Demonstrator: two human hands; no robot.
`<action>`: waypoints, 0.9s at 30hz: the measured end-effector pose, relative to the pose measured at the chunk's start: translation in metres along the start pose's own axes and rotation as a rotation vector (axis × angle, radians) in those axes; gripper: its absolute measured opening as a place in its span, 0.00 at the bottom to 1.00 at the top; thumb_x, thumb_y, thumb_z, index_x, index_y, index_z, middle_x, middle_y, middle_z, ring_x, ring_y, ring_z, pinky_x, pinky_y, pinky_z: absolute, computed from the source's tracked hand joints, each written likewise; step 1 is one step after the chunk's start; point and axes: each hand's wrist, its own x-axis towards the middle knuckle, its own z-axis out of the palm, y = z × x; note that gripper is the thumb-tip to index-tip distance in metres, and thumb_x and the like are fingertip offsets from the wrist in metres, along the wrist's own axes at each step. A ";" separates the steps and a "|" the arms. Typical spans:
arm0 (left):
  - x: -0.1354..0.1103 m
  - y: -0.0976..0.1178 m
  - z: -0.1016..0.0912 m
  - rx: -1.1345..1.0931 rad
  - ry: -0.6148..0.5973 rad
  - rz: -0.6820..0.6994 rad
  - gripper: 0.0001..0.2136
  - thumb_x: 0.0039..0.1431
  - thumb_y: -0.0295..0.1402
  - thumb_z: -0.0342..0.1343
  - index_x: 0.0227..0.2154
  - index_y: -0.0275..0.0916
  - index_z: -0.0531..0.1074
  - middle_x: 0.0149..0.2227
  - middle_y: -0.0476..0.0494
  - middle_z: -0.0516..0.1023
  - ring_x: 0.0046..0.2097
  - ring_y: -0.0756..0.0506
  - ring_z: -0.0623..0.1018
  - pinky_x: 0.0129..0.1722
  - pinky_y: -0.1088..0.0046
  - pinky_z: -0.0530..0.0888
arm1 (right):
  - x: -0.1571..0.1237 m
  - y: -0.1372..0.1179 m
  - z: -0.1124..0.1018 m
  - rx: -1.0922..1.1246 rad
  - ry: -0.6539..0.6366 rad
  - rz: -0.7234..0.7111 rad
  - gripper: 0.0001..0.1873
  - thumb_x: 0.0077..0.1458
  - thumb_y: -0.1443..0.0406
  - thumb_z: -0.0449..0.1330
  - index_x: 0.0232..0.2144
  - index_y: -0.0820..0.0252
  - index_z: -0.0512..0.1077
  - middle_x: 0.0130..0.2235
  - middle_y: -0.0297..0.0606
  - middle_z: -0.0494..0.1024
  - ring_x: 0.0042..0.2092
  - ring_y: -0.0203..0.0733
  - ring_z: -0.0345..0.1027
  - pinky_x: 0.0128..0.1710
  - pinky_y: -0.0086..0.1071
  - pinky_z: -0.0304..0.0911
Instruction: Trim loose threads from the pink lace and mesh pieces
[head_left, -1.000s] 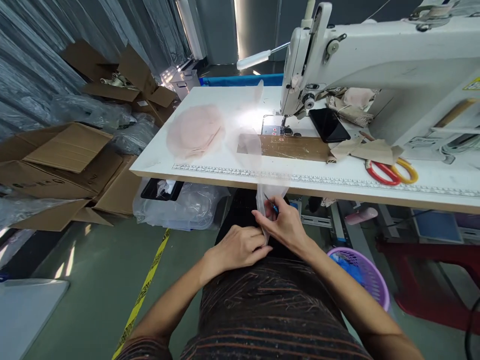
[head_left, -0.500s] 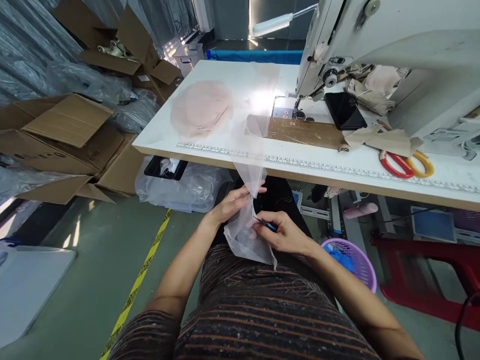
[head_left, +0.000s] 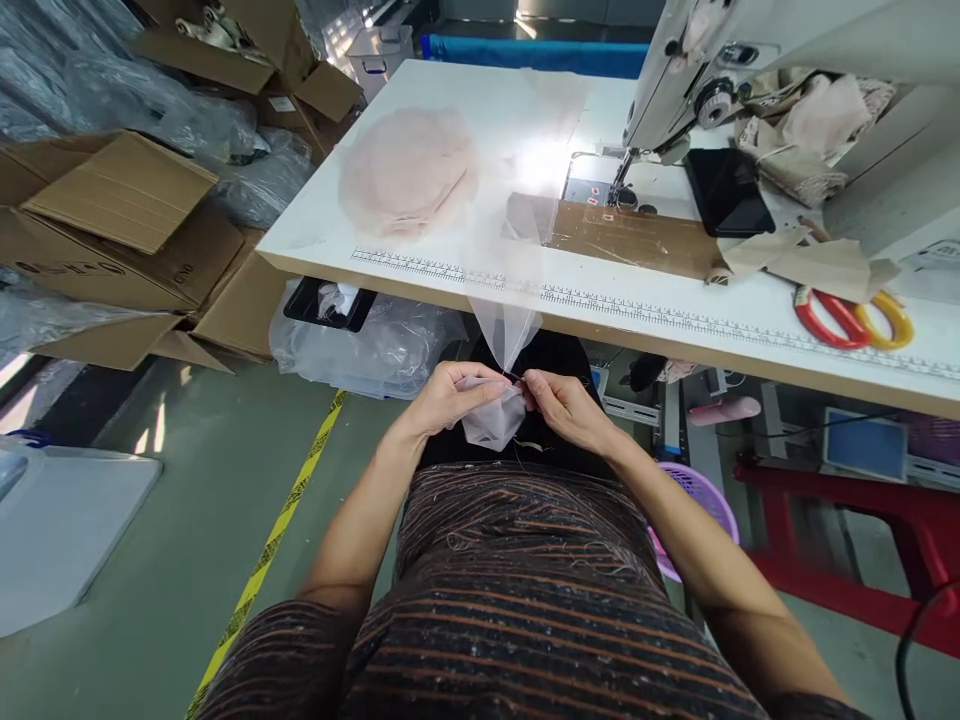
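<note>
While gathered into folds, sheer pale fabric (head_left: 506, 325), hanging off front edge of bench (head_left: 315, 220), pinched in fingertips of both left hand (head_left: 448, 397) and right hand (head_left: 564, 408). Step in hand: apparently handling a bunched edge; next move likely calling for steady tension. Versus half a second earlier: hands nearer together, lower cloth gathered up, small blue-black tool no longer clear.

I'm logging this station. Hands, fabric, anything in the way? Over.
Left hand pinching sheer fabric; right hand close beside, grip unclear. Fabric runs up onto table. Scissors lie right, apart from both hands.
</note>
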 end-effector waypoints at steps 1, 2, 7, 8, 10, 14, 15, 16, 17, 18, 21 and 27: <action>0.000 0.000 0.000 0.013 -0.003 0.014 0.16 0.49 0.43 0.70 0.32 0.34 0.82 0.30 0.43 0.82 0.29 0.50 0.76 0.28 0.77 0.69 | 0.002 -0.002 0.000 -0.010 -0.016 -0.012 0.33 0.67 0.42 0.41 0.23 0.58 0.64 0.23 0.31 0.65 0.26 0.35 0.56 0.29 0.31 0.53; 0.001 0.000 -0.001 0.025 -0.008 0.027 0.15 0.50 0.43 0.70 0.32 0.34 0.82 0.31 0.42 0.83 0.30 0.49 0.77 0.29 0.77 0.70 | 0.005 -0.003 0.000 -0.017 -0.029 -0.023 0.33 0.67 0.41 0.41 0.23 0.57 0.63 0.23 0.31 0.64 0.26 0.34 0.55 0.28 0.31 0.52; 0.002 -0.002 -0.002 0.085 0.000 0.065 0.14 0.52 0.42 0.68 0.32 0.34 0.83 0.32 0.42 0.83 0.31 0.49 0.77 0.31 0.76 0.72 | 0.013 -0.003 0.003 -0.034 -0.041 -0.056 0.32 0.66 0.40 0.43 0.23 0.57 0.61 0.22 0.29 0.60 0.25 0.33 0.51 0.26 0.31 0.48; 0.002 -0.002 -0.001 0.089 0.006 0.067 0.13 0.53 0.41 0.68 0.32 0.34 0.83 0.31 0.43 0.83 0.31 0.50 0.77 0.31 0.77 0.71 | 0.014 -0.002 0.004 -0.040 -0.025 -0.052 0.32 0.65 0.40 0.43 0.23 0.57 0.61 0.22 0.29 0.59 0.25 0.33 0.51 0.26 0.31 0.48; 0.002 -0.001 0.000 0.078 0.007 0.064 0.12 0.53 0.40 0.67 0.31 0.34 0.82 0.31 0.43 0.83 0.30 0.50 0.76 0.31 0.77 0.71 | 0.014 0.001 0.005 -0.045 0.013 -0.036 0.32 0.65 0.40 0.44 0.23 0.57 0.62 0.22 0.29 0.60 0.25 0.33 0.52 0.26 0.31 0.48; 0.001 0.001 0.001 0.029 0.012 0.044 0.12 0.53 0.39 0.67 0.30 0.33 0.81 0.29 0.43 0.82 0.29 0.50 0.75 0.30 0.76 0.70 | 0.011 0.001 0.004 -0.025 0.028 -0.030 0.30 0.67 0.42 0.43 0.28 0.58 0.66 0.26 0.32 0.67 0.28 0.35 0.57 0.29 0.31 0.52; 0.001 0.002 0.001 0.020 0.016 0.039 0.12 0.53 0.39 0.67 0.29 0.33 0.81 0.29 0.43 0.81 0.29 0.50 0.75 0.30 0.76 0.70 | 0.011 0.001 0.004 -0.030 0.020 -0.037 0.30 0.67 0.42 0.43 0.28 0.58 0.66 0.26 0.33 0.68 0.28 0.36 0.58 0.30 0.31 0.53; 0.002 0.003 0.001 0.014 0.019 0.036 0.12 0.52 0.39 0.67 0.29 0.33 0.81 0.29 0.43 0.81 0.29 0.50 0.75 0.30 0.76 0.70 | 0.010 0.000 0.003 -0.042 0.009 -0.046 0.30 0.67 0.42 0.43 0.27 0.57 0.65 0.26 0.33 0.68 0.28 0.36 0.58 0.30 0.31 0.54; 0.002 0.003 0.001 0.013 0.021 0.034 0.12 0.52 0.40 0.67 0.29 0.34 0.81 0.29 0.43 0.81 0.29 0.50 0.75 0.30 0.76 0.70 | 0.010 -0.001 0.002 -0.057 -0.001 -0.054 0.30 0.67 0.42 0.43 0.26 0.57 0.64 0.26 0.33 0.67 0.28 0.36 0.57 0.30 0.31 0.53; 0.002 0.004 0.001 0.019 0.019 0.031 0.12 0.52 0.40 0.67 0.29 0.34 0.80 0.29 0.42 0.81 0.30 0.49 0.76 0.30 0.76 0.70 | 0.009 -0.002 0.002 -0.074 -0.007 -0.060 0.30 0.67 0.42 0.43 0.25 0.56 0.63 0.25 0.32 0.66 0.28 0.36 0.57 0.30 0.32 0.53; 0.002 0.005 0.000 0.059 0.021 0.028 0.12 0.51 0.40 0.66 0.27 0.34 0.80 0.28 0.43 0.81 0.29 0.49 0.75 0.29 0.76 0.69 | 0.011 -0.005 0.003 -0.111 -0.013 -0.078 0.29 0.68 0.43 0.43 0.25 0.56 0.61 0.24 0.31 0.65 0.27 0.36 0.56 0.30 0.32 0.53; 0.001 0.003 0.001 0.105 0.022 0.036 0.11 0.53 0.39 0.64 0.26 0.34 0.79 0.26 0.46 0.79 0.28 0.51 0.73 0.29 0.76 0.68 | 0.013 -0.002 0.012 -0.140 0.070 -0.092 0.30 0.66 0.42 0.44 0.23 0.55 0.61 0.26 0.34 0.65 0.30 0.38 0.60 0.32 0.33 0.56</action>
